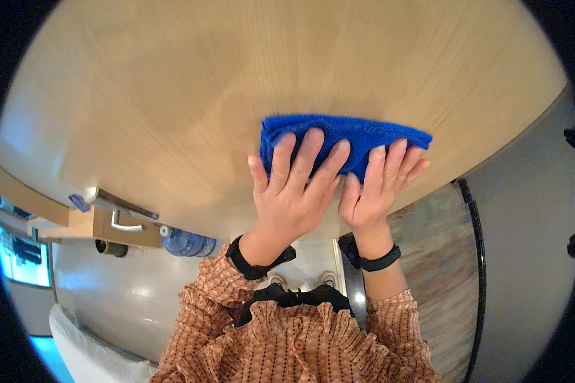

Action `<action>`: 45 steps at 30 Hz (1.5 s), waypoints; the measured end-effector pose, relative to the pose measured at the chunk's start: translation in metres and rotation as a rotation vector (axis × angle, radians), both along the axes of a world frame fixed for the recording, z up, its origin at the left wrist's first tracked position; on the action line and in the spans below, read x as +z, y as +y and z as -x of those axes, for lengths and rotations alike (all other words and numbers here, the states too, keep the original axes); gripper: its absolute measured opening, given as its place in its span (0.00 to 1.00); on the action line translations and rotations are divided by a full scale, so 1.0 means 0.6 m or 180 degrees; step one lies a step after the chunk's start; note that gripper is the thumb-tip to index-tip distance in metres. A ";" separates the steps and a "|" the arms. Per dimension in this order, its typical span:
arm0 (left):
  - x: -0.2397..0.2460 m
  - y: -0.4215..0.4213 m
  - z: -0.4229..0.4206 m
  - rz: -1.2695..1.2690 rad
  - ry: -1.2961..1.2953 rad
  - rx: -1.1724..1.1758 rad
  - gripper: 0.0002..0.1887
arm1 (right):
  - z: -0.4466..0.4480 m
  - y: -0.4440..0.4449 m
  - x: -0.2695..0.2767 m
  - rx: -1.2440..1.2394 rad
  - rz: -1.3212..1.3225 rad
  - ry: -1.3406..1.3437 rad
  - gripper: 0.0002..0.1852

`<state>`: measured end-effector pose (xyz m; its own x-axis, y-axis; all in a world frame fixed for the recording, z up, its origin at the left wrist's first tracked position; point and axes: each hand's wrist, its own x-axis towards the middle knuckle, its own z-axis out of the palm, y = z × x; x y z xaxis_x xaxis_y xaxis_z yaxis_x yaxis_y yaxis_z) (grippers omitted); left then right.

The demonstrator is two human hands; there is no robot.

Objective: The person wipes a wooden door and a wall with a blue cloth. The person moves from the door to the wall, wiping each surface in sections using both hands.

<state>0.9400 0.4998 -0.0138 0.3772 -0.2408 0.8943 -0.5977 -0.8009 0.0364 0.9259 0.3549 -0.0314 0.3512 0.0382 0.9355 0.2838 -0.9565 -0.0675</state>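
A folded blue cloth lies flat against a large, light wood-grain surface. My left hand is spread over the cloth's left part, three fingers on it and the little finger resting just off its left edge. On the cloth's right part lies my right hand, fingers pointing away from me and close together, thumb at the near edge. Both palms face down, with neither hand closed around the cloth. The two hands almost touch at the thumbs.
To the left are a wooden cabinet with a metal handle, a large blue water bottle and a dark cylindrical object. A plastic-covered piece stands lower left. Patterned flooring and a grey wall lie right.
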 end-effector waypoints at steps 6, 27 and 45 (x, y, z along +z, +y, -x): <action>-0.106 -0.044 0.023 -0.0079 0.0354 0.0076 0.20 | 0.041 -0.051 -0.093 -0.0092 0.0339 0.0603 0.19; -0.149 -0.158 0.054 -0.0432 0.0385 -0.0020 0.18 | 0.067 -0.166 -0.144 -0.0052 0.0475 0.0787 0.16; -0.101 -0.220 0.047 -0.0333 0.0079 -0.0095 0.19 | 0.049 -0.227 -0.126 -0.0044 0.0263 0.0074 0.20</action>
